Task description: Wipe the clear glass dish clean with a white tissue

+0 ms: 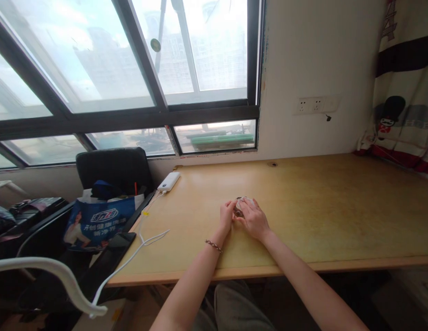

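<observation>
Far left: a chair (112,168) is seen beside the desk (338,207), loaded with a blue bag (96,223). A power bank (168,181) lies on the desk's far left corner; its white cable (145,241) trails off the near-left edge.

Mid-desk: both hands are brought together on one small item (242,202). The left hand (226,216), a bracelet (213,245) at its wrist, is closed with fingertips pressed to the item's left side. The right hand (254,219) is cupped over it from the right, fingers curled down. The item rests on the desk between the hands, mostly hidden; a pale top and a dark brownish part by the left fingertips are visible. What it is cannot be told.

Handling, as judged: small and light, easily covered by one hand. Stiffness and fragility cannot be told. A fingertip pinch at opposite sides is judged suitable, with the desk as support.

Right: sockets (317,105) on the wall, a curtain (403,92) at far right.
</observation>
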`<state>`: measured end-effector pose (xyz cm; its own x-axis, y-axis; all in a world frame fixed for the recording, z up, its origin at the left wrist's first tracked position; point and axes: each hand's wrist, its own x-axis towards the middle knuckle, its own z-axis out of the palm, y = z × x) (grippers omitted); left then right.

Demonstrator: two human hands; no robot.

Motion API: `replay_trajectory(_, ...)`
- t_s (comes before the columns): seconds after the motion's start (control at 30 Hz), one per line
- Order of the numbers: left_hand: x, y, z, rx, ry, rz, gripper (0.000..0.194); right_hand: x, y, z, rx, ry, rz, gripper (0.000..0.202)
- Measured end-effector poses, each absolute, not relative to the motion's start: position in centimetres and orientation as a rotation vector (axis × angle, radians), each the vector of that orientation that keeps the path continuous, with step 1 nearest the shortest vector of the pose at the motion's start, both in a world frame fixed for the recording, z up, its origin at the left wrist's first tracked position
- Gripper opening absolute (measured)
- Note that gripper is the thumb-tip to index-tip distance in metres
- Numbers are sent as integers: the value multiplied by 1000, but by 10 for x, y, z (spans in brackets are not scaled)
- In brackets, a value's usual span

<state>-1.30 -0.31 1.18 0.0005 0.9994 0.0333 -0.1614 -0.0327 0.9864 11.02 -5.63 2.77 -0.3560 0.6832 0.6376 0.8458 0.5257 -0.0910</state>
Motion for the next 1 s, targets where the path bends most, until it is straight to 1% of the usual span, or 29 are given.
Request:
replay_trajectory(0.17,-12,-3,10,1109,1099,1354,27,102,-56,25,-1353,-2042,-301,50)
replay_trajectory(0.27,-9,-6,9,1162,1067,1342,31,99,-56,22,-1368,-2004,-224,44)
replay_trajectory(0.33,-8,-9,8,1232,1036,1343,33,101,-55,21,-1331,-1983,-95,39)
replay_trajectory(0.4,-7,-12,8,1337,1030,1351,34,106,-53,20,-1298,-1906,146,35)
replay_trajectory(0.5,-5,-17,9,1562,1077,1372,36,115,-48,21,-1169,-1617,710,33)
replay_trajectory(0.6,-5,-21,14,1815,1150,1401,40,120,-44,22,-819,-1212,1261,34)
replay_trajectory(0.67,-4,-22,19,1985,1174,1410,42,122,-41,21,-632,-948,1478,36)
replay_trajectory(0.77,-3,-26,27,2209,1144,1400,40,124,-36,15,-547,-654,1601,31)
replay_trajectory(0.87,0,-30,34,2269,1069,1381,38,127,-32,11,-507,-553,1618,26)
replay_trajectory(0.93,3,-32,33,2145,1011,1407,42,131,-31,12,-484,-557,1613,26)
replay_trajectory(1.0,7,-32,29,1874,970,1450,49,134,-30,15,-484,-580,1588,25)
